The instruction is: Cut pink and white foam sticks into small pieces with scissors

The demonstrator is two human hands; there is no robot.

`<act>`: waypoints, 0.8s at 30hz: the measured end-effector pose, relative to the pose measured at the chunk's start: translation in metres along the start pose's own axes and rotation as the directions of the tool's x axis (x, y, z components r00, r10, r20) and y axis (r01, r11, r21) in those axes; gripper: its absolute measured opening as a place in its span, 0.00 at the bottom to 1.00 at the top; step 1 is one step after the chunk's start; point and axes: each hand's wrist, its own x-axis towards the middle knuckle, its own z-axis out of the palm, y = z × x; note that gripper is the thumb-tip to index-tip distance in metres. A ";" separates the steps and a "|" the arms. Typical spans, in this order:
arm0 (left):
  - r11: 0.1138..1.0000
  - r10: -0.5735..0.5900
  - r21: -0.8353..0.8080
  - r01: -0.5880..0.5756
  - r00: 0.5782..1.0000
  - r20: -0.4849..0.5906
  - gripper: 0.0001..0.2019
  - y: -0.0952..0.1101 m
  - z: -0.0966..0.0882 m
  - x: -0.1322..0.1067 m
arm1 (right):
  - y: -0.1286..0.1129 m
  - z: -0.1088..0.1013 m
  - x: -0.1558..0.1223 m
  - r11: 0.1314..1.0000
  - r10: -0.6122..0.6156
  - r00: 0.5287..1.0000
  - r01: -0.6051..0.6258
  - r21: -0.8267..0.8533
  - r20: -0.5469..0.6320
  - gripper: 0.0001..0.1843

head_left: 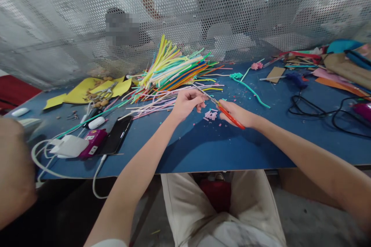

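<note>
My right hand (236,112) is closed around the red handles of scissors (230,115), whose slim metal blades point up and left. The blade tips reach just above my left hand (189,102), whose fingers are pinched together; what they hold is too small to make out. A small heap of short pale pink cut pieces (211,115) lies on the table below and between my hands. Loose lilac and pink pipe cleaners (156,104) stretch out behind and left of my left hand. Behind them rises a big bundle of many-coloured pipe cleaners (174,71).
Left on the blue table (191,150) are a black phone (117,135), a purple power strip (94,142) with white cables, and yellow sheets (84,92). A turquoise twisted piece (237,76), a glue gun (296,79) and its black cord lie right. Another person's arm (14,170) is far left.
</note>
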 end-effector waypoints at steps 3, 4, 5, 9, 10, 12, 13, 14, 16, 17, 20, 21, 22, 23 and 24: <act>1.000 0.005 -0.018 -0.004 1.000 0.008 0.08 -0.001 0.000 0.000 | -0.001 -0.001 -0.001 0.999 0.042 0.999 -0.042 0.004 0.011 0.11; 1.000 0.003 -0.024 -0.003 1.000 0.009 0.08 -0.001 0.001 0.000 | -0.002 -0.001 -0.001 0.999 0.048 0.999 -0.048 0.006 0.013 0.11; 1.000 0.000 -0.027 0.001 1.000 0.008 0.08 -0.001 0.001 0.000 | -0.003 -0.001 -0.002 0.999 0.047 0.999 -0.047 0.009 0.013 0.11; 0.998 -0.029 -0.049 0.028 1.000 -0.002 0.09 -0.003 0.001 0.000 | -0.004 -0.001 -0.003 0.999 0.030 1.000 -0.030 -0.010 0.004 0.10; 0.998 -0.035 -0.059 0.035 0.999 -0.004 0.09 -0.004 0.001 0.001 | -0.003 -0.001 -0.003 0.999 0.029 1.000 -0.029 -0.020 -0.002 0.10; 0.996 -0.047 -0.077 0.046 0.999 -0.010 0.09 -0.005 0.000 0.001 | 0.000 0.002 0.000 0.998 0.022 0.999 -0.024 -0.052 -0.046 0.09; 0.995 -0.052 -0.080 0.051 0.999 -0.012 0.10 -0.005 0.000 0.001 | 0.002 0.004 0.002 0.997 0.012 0.997 -0.017 -0.070 -0.081 0.09; 0.995 -0.056 -0.079 0.054 0.998 -0.013 0.10 -0.006 -0.001 0.002 | 0.004 0.006 0.004 0.996 -0.004 0.993 -0.007 -0.091 -0.121 0.09; 0.996 -0.051 -0.072 0.050 0.999 -0.008 0.12 -0.007 -0.002 0.002 | 0.006 0.009 0.009 0.993 -0.037 0.981 0.014 -0.121 -0.192 0.09; 0.997 -0.043 -0.065 0.042 0.999 -0.003 0.12 -0.007 -0.002 0.002 | 0.007 0.011 0.011 0.993 -0.043 0.974 0.017 -0.116 -0.224 0.08; 1.000 -0.011 -0.001 0.011 1.000 0.020 0.14 -0.008 -0.004 0.004 | 0.008 0.010 0.015 0.999 0.014 0.941 0.000 0.041 -0.339 0.10; 0.998 0.004 0.055 -0.006 1.000 0.030 0.15 -0.009 -0.005 0.004 | 0.008 0.009 0.016 0.992 0.054 0.925 -0.007 0.124 -0.376 0.12; 0.991 0.024 0.132 -0.030 0.999 0.044 0.16 -0.010 -0.006 0.005 | 0.009 0.006 0.016 0.980 0.094 0.908 -0.012 0.200 -0.409 0.14; 0.973 0.045 0.223 -0.058 0.997 0.065 0.17 -0.012 -0.007 0.005 | 0.011 0.003 0.016 0.966 0.126 0.892 -0.011 0.257 -0.435 0.16; 0.944 0.061 0.317 -0.087 0.994 0.092 0.18 -0.013 -0.008 0.006 | 0.013 0.000 0.016 0.955 0.148 0.877 -0.006 0.296 -0.457 0.17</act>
